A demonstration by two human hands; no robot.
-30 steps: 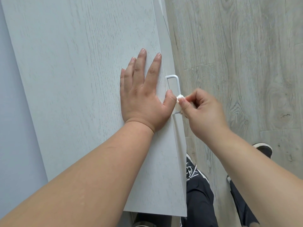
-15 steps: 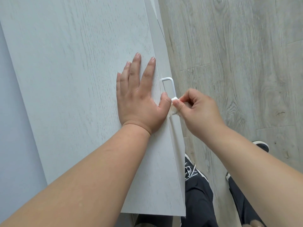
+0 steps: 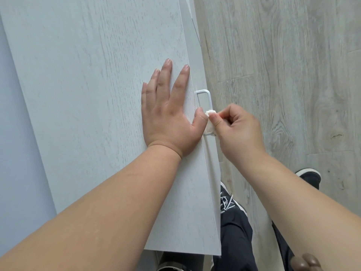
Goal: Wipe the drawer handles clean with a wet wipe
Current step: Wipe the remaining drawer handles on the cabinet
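A white U-shaped drawer handle [image 3: 205,94] juts from the front of a pale grey wood-grain cabinet [image 3: 97,94], seen from above. My left hand [image 3: 168,112] lies flat on the cabinet top, fingers spread, with the thumb hooked over the edge beside the handle. My right hand [image 3: 238,132] pinches a small folded white wet wipe [image 3: 210,114] between thumb and fingers, and the wipe presses against the middle of the handle's bar. The lower half of the handle is hidden behind the wipe and my fingers.
Grey wood-plank floor [image 3: 283,65] lies to the right of the cabinet. My dark trousers and black shoes [image 3: 309,176] with white laces stand close to the cabinet front. A pale blue wall [image 3: 11,133] runs along the left.
My right hand with the wipe has slid a little along the handle bar, first toward me and then back. My left hand stays flat on the cabinet top.
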